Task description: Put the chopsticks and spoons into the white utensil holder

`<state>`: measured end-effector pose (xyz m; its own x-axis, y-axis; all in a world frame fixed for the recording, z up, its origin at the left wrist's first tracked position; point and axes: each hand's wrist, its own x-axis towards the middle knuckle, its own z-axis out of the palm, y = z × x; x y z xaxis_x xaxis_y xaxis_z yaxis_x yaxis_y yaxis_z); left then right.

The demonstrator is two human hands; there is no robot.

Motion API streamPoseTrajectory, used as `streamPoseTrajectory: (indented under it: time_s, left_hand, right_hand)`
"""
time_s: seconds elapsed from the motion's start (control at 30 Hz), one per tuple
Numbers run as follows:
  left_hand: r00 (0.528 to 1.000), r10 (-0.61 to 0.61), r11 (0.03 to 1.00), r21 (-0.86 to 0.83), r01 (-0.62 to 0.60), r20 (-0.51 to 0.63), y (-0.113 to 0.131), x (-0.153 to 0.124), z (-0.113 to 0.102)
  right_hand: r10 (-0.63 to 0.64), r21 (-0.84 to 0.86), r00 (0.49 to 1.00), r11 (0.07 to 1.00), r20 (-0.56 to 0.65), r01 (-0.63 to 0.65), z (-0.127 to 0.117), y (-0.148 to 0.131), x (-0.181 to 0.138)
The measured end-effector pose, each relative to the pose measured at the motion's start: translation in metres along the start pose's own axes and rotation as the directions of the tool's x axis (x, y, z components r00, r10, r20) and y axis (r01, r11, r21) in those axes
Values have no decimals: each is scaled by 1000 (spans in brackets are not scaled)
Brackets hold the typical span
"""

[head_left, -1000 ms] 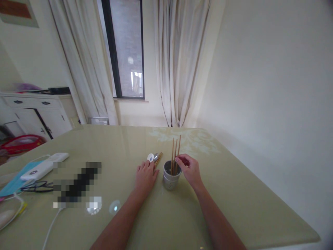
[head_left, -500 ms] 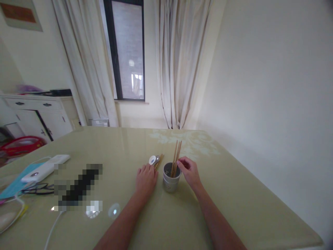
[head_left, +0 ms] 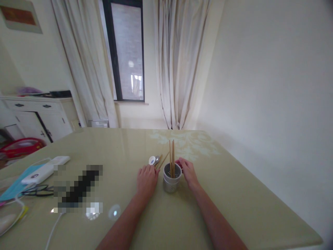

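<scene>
A grey cylindrical chopstick holder (head_left: 170, 185) with a perforated bottom stands upright on the table in front of me. Several wooden chopsticks (head_left: 172, 156) stand in it. At its right rim is my right hand (head_left: 187, 172), fingers curled against the edge and partly hidden behind it. To the left, my left hand (head_left: 147, 178) rests low on the table, closed over the near ends of a bundle of loose chopsticks (head_left: 159, 160). One of these slants up toward the holder. Beyond my left fingers lie a white spoon (head_left: 152, 160) and a metal spoon (head_left: 157, 159).
On the left lie a white power strip (head_left: 47, 169), a blue sheet (head_left: 22, 184), dark-framed glasses (head_left: 37, 190) and a blurred-out black object (head_left: 80, 187) with a white cable (head_left: 53, 229). A wall (head_left: 273, 104) runs along the table's right side.
My right hand has let go of the chopsticks in the holder and moved to its rim. Those chopsticks now stand more upright. One chopstick by my left hand now slants out toward the holder.
</scene>
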<state>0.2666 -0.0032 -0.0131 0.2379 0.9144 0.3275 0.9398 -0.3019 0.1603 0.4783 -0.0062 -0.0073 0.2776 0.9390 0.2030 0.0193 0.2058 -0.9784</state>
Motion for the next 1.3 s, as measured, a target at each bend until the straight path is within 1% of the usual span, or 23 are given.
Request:
streamPoseTrajectory:
  time_s: [0.1,0.2,0.27,0.33,0.4,0.47,0.5,0.53,0.6,0.63,0.7,0.77,0.9,0.97,1.07,1.13,1.3]
  left_hand:
    - [1000,12,993,-120,-13,-10,3,3,2]
    - [998,59,972,-225,-64,-28,7,5,6]
    - [994,93,953,-283,-105,-56,8,5,8]
    - [988,124,929,-340,-148,-90,7,5,11]
    - [983,131,910,-379,-170,-125,5,6,13]
    - [984,94,917,-372,-145,-153,1,7,14]
    - [985,65,931,-345,-117,-159,-2,7,13]
    - [987,37,949,-305,-84,-158,-4,6,13]
    - [992,3,978,-208,-30,-129,-8,5,10]
    - [995,-4,986,-164,-13,-103,-9,4,8]
    - [999,-8,995,-100,4,-45,-9,2,6]
    - [1000,-9,998,-57,9,0,-8,1,4]
    - [999,-25,1000,-7,25,34,-7,2,3]
    - [999,-41,999,3,41,35,-7,2,2]
    - [998,-60,998,5,60,36,-8,1,2]
    - [997,-67,998,10,66,38,-9,0,1]
    - [997,-56,998,23,55,62,-9,-1,-2]
  right_hand:
    - [27,20,997,999,71,-29,6,2,2]
    - [39,52,989,998,139,-46,13,0,0]
    - [40,72,988,996,148,-51,18,-1,-2]
    - [26,94,993,995,117,-37,20,-1,-2]
    - [-10,122,999,992,32,6,18,-3,1]
    - [-65,153,990,985,-127,85,7,-6,6]
    - [-96,164,969,977,-226,136,-1,-8,9]
    - [-126,169,935,967,-333,191,-11,-11,12]
    - [-183,156,845,942,-502,297,-32,-18,17]
    - [-205,149,810,930,-550,336,-41,-22,17]
    - [-238,148,769,907,-593,395,-53,-29,17]
    - [-274,157,778,890,-565,428,-55,-35,13]
    - [-350,118,851,898,-392,423,-36,-41,2]
    - [-359,78,883,914,-302,398,-25,-42,-3]
    - [-315,36,930,944,-187,327,-14,-39,-8]
    - [-276,6,953,960,-124,279,-10,-35,-9]
    - [-222,-72,974,973,-48,218,-3,-25,-9]
